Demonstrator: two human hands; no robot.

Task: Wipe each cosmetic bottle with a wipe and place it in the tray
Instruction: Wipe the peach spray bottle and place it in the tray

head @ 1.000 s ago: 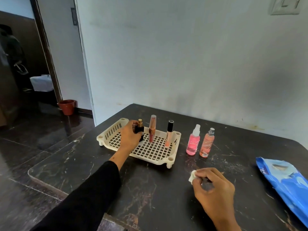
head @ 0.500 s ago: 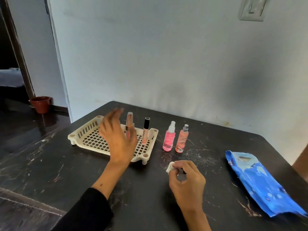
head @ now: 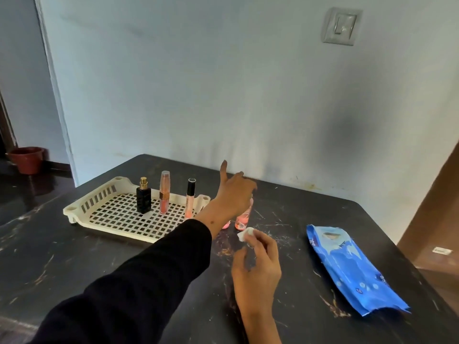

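Observation:
A cream lattice tray (head: 82,207) sits on the dark table and holds three upright items: a black perfume bottle (head: 143,200) with a gold cap, a peach gloss tube (head: 164,194) and a black-capped gloss tube (head: 190,198). Just right of the tray stand a pink spray bottle (head: 226,225) and a peach spray bottle (head: 240,223), with only their bases showing. My left hand (head: 233,194) hovers over their tops, fingers apart and index finger raised. My right hand (head: 255,264) pinches a small folded white wipe (head: 245,233) just in front of them.
A blue wipe pack (head: 347,269) lies at the table's right side. The wall runs close behind the table's far edge. A terracotta pot (head: 26,160) stands on the floor at the far left. A brown surface (head: 434,219) borders the right edge.
My left hand let go of the black perfume bottle in the tray, then moved right to the two spray bottles. My right hand kept the wipe. The view shifted right.

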